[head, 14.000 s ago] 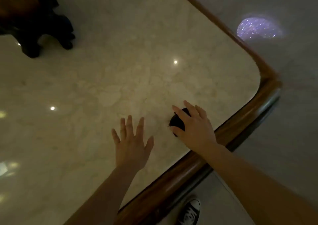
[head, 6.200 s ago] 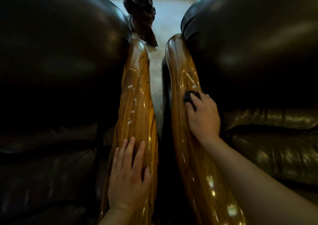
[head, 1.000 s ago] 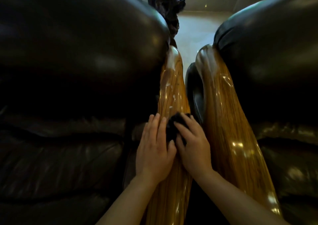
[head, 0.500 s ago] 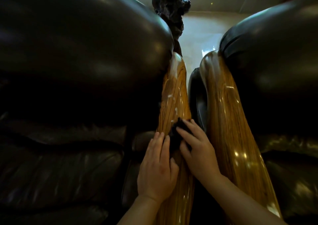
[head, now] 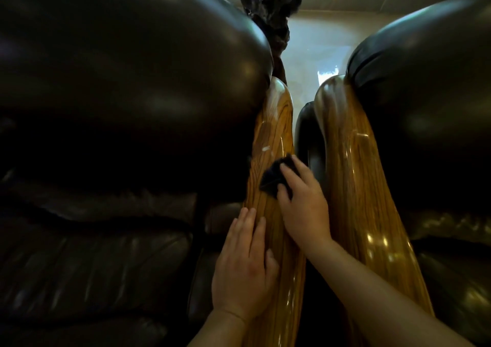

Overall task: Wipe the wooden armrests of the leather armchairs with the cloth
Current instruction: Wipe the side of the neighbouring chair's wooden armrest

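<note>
Two dark leather armchairs stand side by side, the left armchair (head: pixel 119 102) and the right armchair (head: pixel 430 86). Between them run two glossy wooden armrests. On the left armrest (head: pixel 273 134) my right hand (head: pixel 303 203) presses a small dark cloth (head: pixel 273 178) flat against the wood, about halfway along. My left hand (head: pixel 244 264) lies flat on the same armrest nearer to me, fingers together, holding nothing. A pale smear shows on the wood just beyond the cloth. The right armrest (head: pixel 350 176) is untouched and shiny.
A narrow dark gap separates the two armrests. Beyond them stands a dark carved wooden sculpture (head: pixel 271 6) on a pale marble surface (head: pixel 313 46). The leather seat cushions lie low on both sides.
My right hand has slid the cloth farther up the left armrest, away from me. My left hand stays lower on the wood, so the two hands are now apart.
</note>
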The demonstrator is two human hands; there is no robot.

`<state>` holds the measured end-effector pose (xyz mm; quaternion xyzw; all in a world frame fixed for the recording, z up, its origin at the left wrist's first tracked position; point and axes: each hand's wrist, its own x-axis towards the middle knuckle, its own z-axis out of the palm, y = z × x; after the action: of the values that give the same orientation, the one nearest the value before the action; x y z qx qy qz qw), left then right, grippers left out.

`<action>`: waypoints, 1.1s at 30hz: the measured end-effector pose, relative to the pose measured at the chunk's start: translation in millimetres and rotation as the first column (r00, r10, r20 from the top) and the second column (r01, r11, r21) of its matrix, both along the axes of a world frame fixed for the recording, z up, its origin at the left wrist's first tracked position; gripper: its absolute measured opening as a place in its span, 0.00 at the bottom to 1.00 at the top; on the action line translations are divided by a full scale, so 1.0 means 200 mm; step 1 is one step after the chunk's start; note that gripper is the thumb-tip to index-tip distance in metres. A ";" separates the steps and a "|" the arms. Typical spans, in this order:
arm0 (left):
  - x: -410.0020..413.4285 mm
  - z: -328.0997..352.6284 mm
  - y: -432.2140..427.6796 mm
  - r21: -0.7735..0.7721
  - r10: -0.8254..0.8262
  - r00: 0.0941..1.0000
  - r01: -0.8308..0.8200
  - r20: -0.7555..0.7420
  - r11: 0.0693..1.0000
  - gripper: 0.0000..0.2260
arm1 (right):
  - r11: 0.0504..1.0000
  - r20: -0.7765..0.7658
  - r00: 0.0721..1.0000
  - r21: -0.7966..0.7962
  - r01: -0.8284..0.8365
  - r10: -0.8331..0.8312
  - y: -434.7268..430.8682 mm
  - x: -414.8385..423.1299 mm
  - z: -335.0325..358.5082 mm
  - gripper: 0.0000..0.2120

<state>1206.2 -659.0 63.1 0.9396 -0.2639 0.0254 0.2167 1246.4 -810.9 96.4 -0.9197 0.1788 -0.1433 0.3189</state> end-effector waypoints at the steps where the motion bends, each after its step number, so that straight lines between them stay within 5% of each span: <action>1: 0.00 0.00 0.00 -0.001 0.000 1.000 0.000 0.007 1.000 0.23 | 0.990 -0.008 0.995 -0.095 -0.100 0.100 0.00 -0.05 0.00 0.20; 5: 0.00 0.01 0.00 -0.027 0.022 1.000 -0.021 0.007 0.999 0.22 | 0.834 -0.057 0.885 -0.310 -0.456 0.462 -0.07 -0.16 -0.03 0.17; 10: 0.00 0.00 0.00 -0.029 -0.002 1.000 0.001 -0.018 1.000 0.23 | 0.935 -0.058 0.959 -0.216 -0.282 0.276 -0.05 0.00 0.04 0.16; 15: 0.01 0.00 0.01 -0.038 -0.010 1.000 0.009 -0.020 0.999 0.24 | 0.821 -0.102 0.865 -0.276 -0.500 0.492 -0.07 0.00 0.06 0.13; 19: 0.01 -0.01 0.01 -0.046 0.009 1.000 -0.011 -0.030 0.999 0.24 | 0.896 -0.109 0.925 -0.233 -0.379 0.363 -0.05 0.19 0.12 0.13; 24: 0.01 0.00 0.01 -0.033 0.011 1.000 -0.011 -0.029 0.999 0.25 | 0.828 -0.097 0.853 -0.205 -0.522 0.513 -0.14 0.03 0.09 0.11; 29: 0.01 0.00 0.00 0.024 0.008 0.999 -0.007 -0.047 1.000 0.25 | 0.953 -0.040 0.968 -0.169 -0.252 0.249 -0.07 0.20 0.08 0.13; 33: 0.02 0.00 0.01 0.000 -0.006 0.998 0.006 -0.057 1.000 0.25 | 0.894 -0.045 0.926 -0.245 -0.374 0.375 -0.10 0.08 0.06 0.11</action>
<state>1209.2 -657.6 62.7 0.9391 -0.2606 -0.0020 0.2240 1263.2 -831.1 108.5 -0.9693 -0.0216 -0.1020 0.2227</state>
